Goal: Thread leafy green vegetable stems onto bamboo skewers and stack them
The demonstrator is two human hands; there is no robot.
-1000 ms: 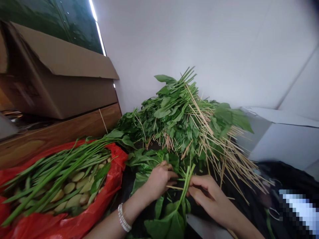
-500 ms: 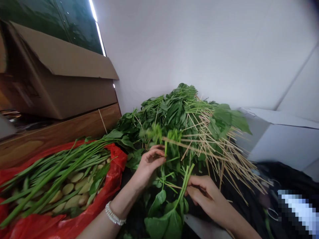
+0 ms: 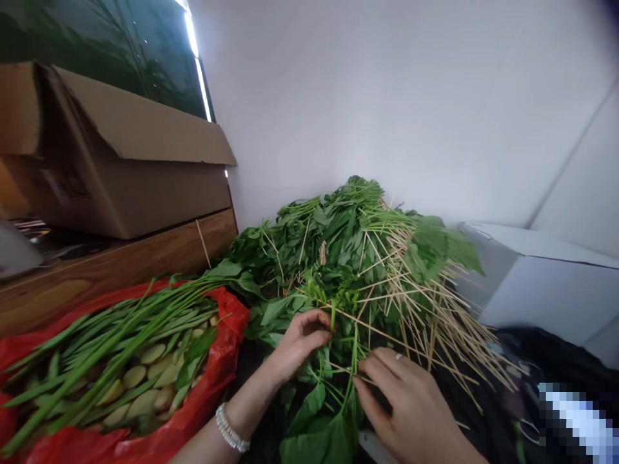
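My left hand point(image 3: 305, 336), wearing a beaded bracelet point(image 3: 231, 428), is closed in a pinch on a short green stem point(image 3: 333, 317). A thin wooden skewer point(image 3: 355, 318) runs across at that stem, with curly green tips point(image 3: 333, 296) along it; whether it pierces them I cannot tell. My right hand point(image 3: 403, 396) has its thumb and fingertips together at upright leafy green stems point(image 3: 354, 361), whose broad leaves point(image 3: 319, 441) hang below. Behind both hands rises a heap of leafy greens point(image 3: 333, 219) on skewers, their bare ends point(image 3: 449, 328) fanning to the right.
At left, a red plastic bag point(image 3: 236, 335) holds potato slices point(image 3: 135, 377) and long green leaves point(image 3: 116, 335). An open cardboard box point(image 3: 159, 187) stands on a wooden ledge point(image 3: 217, 235). A white box point(image 3: 546, 283) is at right by black plastic point(image 3: 541, 341). The white wall point(image 3: 387, 96) is behind.
My left hand has moved slightly right and down with the green stem and skewer. My right hand has turned over more, knuckles up, at the leafy stems. The view has tilted up a little.
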